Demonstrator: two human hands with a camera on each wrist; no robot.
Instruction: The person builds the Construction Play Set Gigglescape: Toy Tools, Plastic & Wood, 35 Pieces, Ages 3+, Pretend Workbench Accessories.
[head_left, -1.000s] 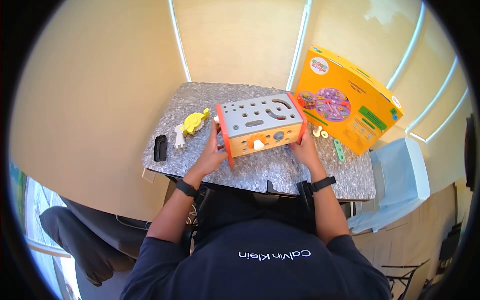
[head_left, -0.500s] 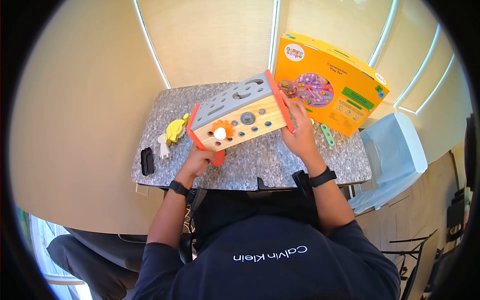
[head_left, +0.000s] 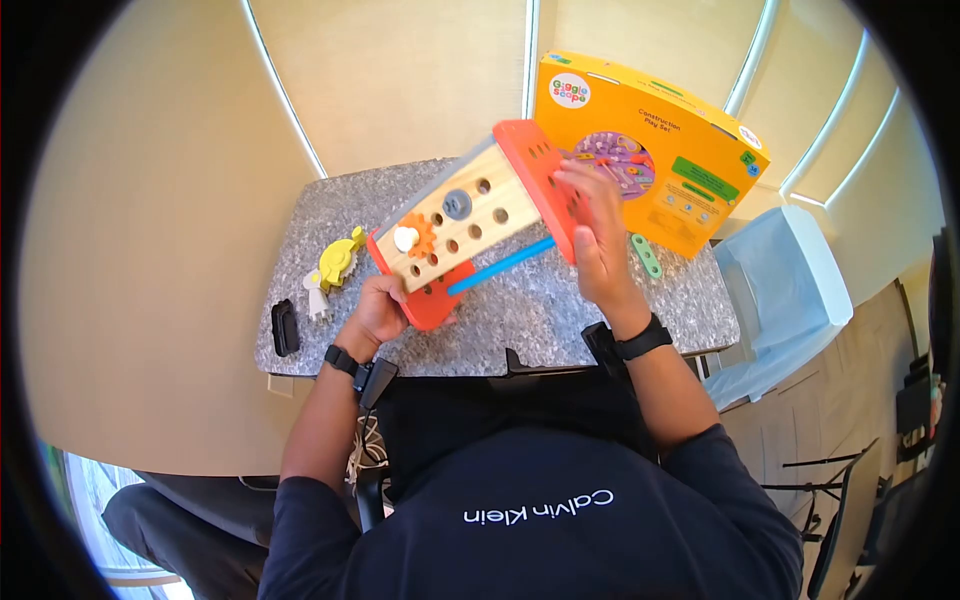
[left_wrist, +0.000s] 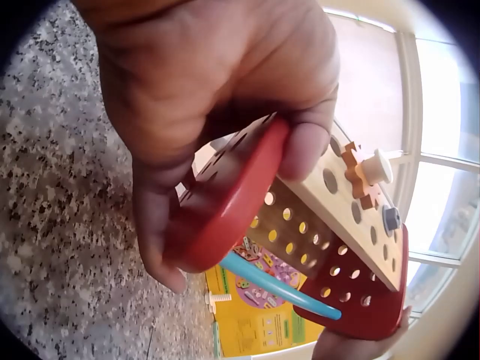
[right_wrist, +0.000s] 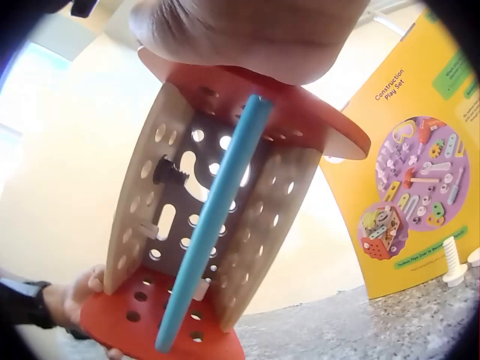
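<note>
A toy toolbox (head_left: 484, 205) is held tilted over the table, its right end higher. It has wooden sides, a grey perforated panel, red end panels (right_wrist: 180, 304) and a blue rod (head_left: 505, 265) between the ends. On the wooden side sit an orange gear (head_left: 423, 236) with a white knob (head_left: 405, 239) and a grey bolt (head_left: 457, 205). My left hand (head_left: 378, 308) grips the lower red end, thumb on one face and fingers round the other. My right hand (head_left: 605, 250) presses along the outer face of the raised end, fingers fairly straight. The toolbox's open underside shows in the right wrist view.
A yellow carton (head_left: 715, 140) stands at the back right, with a green perforated strip (head_left: 646, 255) before it and a white screw (right_wrist: 452, 262) near its foot. Yellow toy parts (head_left: 337, 262) and a black tray (head_left: 285, 328) lie left. A blue-lined bin (head_left: 790, 280) stands beside the table.
The toolbox has been lifted and tilted, its right end rising and its underside turning into view with the blue rod. My right hand has moved up along the end panel, its fingers straightening.
</note>
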